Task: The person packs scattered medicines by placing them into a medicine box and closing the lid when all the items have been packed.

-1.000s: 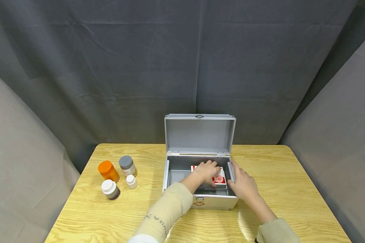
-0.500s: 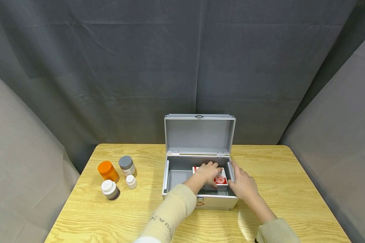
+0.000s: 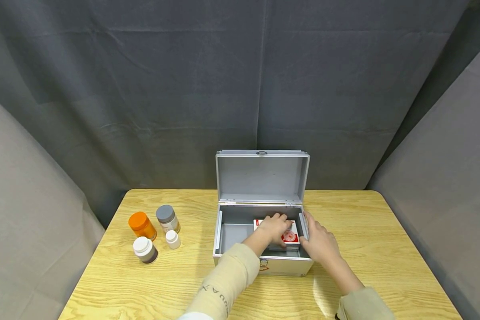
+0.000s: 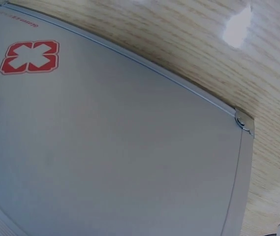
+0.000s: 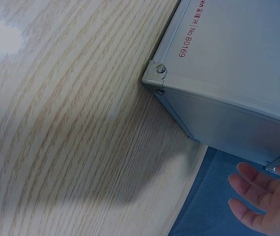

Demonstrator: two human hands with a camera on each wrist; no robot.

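Centrally on the bench stands a silver metal case with its lid raised upright. Left hand reaches into the case's right half, fingers curled over a red-and-white box lying on the case floor. Right hand rests against the outside of the case's right wall, fingers straight and relaxed, clasping nothing. Near the bench's left edge stand four bottles: orange-capped, grey-capped, white-capped and a small white one. Left-wrist view shows the case front with a red cross.
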